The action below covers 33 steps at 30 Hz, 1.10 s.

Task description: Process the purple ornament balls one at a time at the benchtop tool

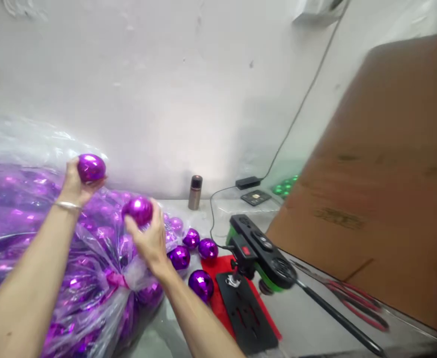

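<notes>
A shiny purple ball rests in my left hand, whose fingers curl round its underside. My right hand grips a second purple ball from its right side. Both are held above a large clear plastic bag full of similar purple balls, tied with a pink band. Just right of the bag, several loose balls lie on the surface, among them one purple ball at the edge of a red cloth.
A black and green device on a black base plate stands right of the balls, with a cable running to a black adapter. Behind are a bottle and the wall. A large cardboard box and red-handled pliers are at right.
</notes>
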{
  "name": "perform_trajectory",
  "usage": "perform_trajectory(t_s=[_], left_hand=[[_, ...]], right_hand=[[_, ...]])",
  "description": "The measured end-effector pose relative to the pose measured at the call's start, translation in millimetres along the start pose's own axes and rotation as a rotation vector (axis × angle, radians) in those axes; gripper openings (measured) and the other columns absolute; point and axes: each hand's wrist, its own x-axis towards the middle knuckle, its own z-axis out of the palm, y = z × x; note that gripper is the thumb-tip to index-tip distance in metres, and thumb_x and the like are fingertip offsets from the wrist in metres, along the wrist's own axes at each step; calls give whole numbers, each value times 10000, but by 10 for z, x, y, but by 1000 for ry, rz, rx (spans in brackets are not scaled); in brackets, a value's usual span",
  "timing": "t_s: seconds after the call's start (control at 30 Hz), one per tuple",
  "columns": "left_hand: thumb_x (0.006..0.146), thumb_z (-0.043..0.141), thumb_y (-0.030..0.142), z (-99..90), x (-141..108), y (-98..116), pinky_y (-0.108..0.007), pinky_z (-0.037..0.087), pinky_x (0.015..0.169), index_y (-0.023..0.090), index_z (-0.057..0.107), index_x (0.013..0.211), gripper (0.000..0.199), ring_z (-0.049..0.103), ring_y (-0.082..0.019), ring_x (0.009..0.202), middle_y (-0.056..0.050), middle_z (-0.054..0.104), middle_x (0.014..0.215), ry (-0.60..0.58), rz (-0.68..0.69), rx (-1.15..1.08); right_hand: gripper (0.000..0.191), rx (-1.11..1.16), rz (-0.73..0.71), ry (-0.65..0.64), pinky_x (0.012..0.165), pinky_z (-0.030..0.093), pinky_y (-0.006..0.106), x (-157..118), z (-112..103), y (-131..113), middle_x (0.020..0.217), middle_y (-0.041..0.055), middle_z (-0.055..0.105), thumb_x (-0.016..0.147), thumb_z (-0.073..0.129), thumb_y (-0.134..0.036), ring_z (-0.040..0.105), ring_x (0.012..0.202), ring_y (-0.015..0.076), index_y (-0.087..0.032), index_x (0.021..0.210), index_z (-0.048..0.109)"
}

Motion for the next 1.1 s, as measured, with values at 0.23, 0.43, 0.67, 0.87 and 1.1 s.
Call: perform_trajectory(t_s=[0.23, 0.43, 0.67, 0.87, 1.1], left_hand=[[1075, 462, 585, -140, -1741, -4, -385, 603, 1093, 237, 556, 1491, 551, 652, -254, 1369, -50, 776, 1322, 280, -267, -929], [742, 792, 729, 498, -3397, -723, -490, 732, 794, 314, 793, 1157, 587, 786, -420, 1141, -81, 861, 1019, 222, -687, -995], [684, 875, 686, 1213, -3923, -1334, -349, 714, 752, 279, 800, 1006, 525, 842, -336, 977, -40, 844, 860, 298, -724, -946], [736, 834, 733, 1487, -3879, -1696, -293, 691, 660, 347, 759, 1061, 510, 840, -270, 824, -6, 824, 918, 387, -678, -869], [832, 746, 711, 1829, -4105, -1791, -369, 709, 697, 495, 589, 1334, 568, 840, -271, 767, 30, 837, 1025, 517, -726, -829]], right_hand=[[749, -198, -345, 164, 1077, 601, 574, -1714, -162, 1365, 1446, 257, 647, 890, 705, -275, 674, 1334, 398, -130, 1587, 474], [827, -324, -574, 39, 1066, 606, 548, -1921, -143, 1783, 1464, 193, 685, 779, 792, -258, 712, 1280, 381, -238, 1571, 552], [758, -370, -521, 60, 1121, 582, 541, -1765, 156, 1973, 1506, 229, 667, 866, 781, -224, 666, 1387, 370, -177, 1585, 545], [899, -339, -534, 114, 1132, 595, 535, -2055, 105, 2163, 1628, 197, 562, 859, 768, -273, 583, 1485, 374, -188, 1678, 409], [442, -340, -502, 266, 906, 708, 436, -2688, 38, 2429, 1287, 166, 804, 1004, 604, -236, 800, 1175, 327, -227, 1442, 658]])
